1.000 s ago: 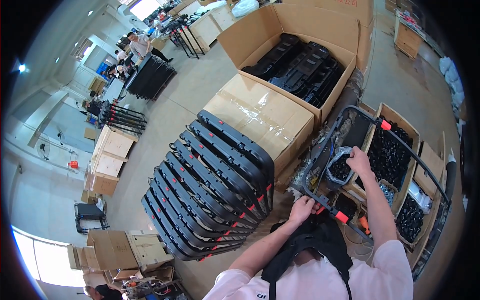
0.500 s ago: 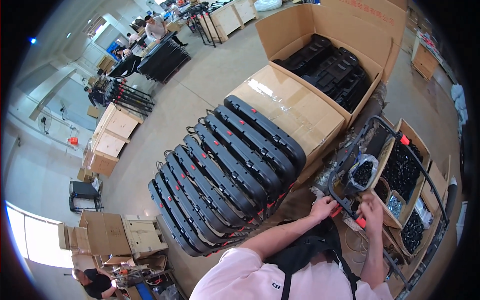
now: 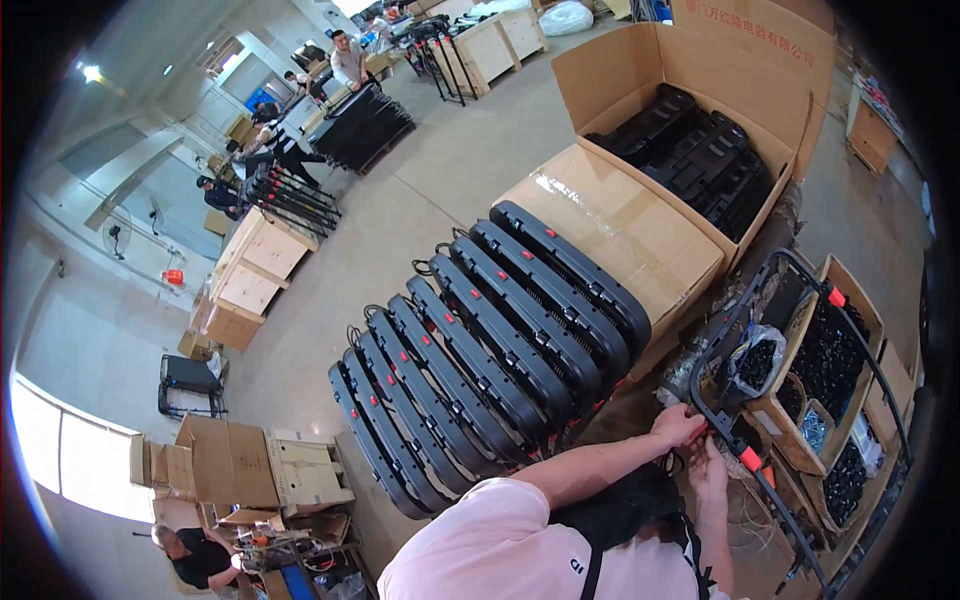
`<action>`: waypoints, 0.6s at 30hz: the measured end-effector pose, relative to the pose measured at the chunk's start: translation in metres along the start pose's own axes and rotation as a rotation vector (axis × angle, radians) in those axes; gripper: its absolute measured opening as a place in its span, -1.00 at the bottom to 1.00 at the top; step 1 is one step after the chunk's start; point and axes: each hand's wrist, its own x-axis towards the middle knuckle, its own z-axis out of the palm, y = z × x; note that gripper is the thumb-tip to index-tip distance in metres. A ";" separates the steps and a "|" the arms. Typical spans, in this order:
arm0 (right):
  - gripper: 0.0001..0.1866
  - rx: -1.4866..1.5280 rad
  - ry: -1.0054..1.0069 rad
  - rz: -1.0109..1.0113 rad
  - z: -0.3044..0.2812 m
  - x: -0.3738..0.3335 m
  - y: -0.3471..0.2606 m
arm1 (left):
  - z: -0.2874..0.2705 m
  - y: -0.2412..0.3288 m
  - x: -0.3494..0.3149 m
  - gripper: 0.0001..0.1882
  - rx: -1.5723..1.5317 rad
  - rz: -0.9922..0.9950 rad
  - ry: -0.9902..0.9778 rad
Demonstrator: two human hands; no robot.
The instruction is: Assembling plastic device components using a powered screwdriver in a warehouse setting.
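Nearest in my feed, the left hand [image 3: 682,428] has its fingers curled together at the near left bend of a dark tubular frame [image 3: 697,386]; I can't tell whether they are clamped on the tube or on a small red part there. The right hand [image 3: 709,468] is just beside it, fingertips drawn up toward the same spot, its grip hidden from me. The frame stands to the right, a red sleeve [image 3: 751,459] just past the hands. I read the step as close two-handed finger work at that bend; to my mind, the next move calls for a steady frame and clear fingertips.

Crowding the right side, a wooden tray [image 3: 802,425] and a plastic bag [image 3: 758,362] of black parts sit within the frame's outline. On the left, a row of dark panels [image 3: 487,350] limits elbow room. Farther off, a closed carton [image 3: 615,215] and an open carton [image 3: 604,85] block the way forward; beyond, a co-worker [image 3: 349,62] stands by stacked black sheets [image 3: 362,128].
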 end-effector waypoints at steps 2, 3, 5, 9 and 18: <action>-0.77 -0.098 -0.083 -0.051 0.035 -0.012 -0.005 | 0.000 0.008 -0.002 -0.62 -0.006 -0.054 -0.032; -0.77 -0.087 -0.079 -0.064 0.039 -0.011 -0.006 | -0.001 0.011 -0.004 -0.62 0.005 -0.046 -0.044; -0.77 -0.069 -0.113 -0.042 0.047 -0.008 -0.005 | -0.005 0.010 -0.002 -0.63 -0.014 -0.073 -0.064; -0.80 -0.091 -0.157 -0.046 0.052 -0.003 -0.004 | -0.008 0.002 0.005 -0.63 -0.084 -0.074 -0.072; -0.85 -0.083 -0.101 -0.004 0.037 0.011 -0.008 | -0.005 0.012 0.001 -0.61 -0.012 -0.038 -0.074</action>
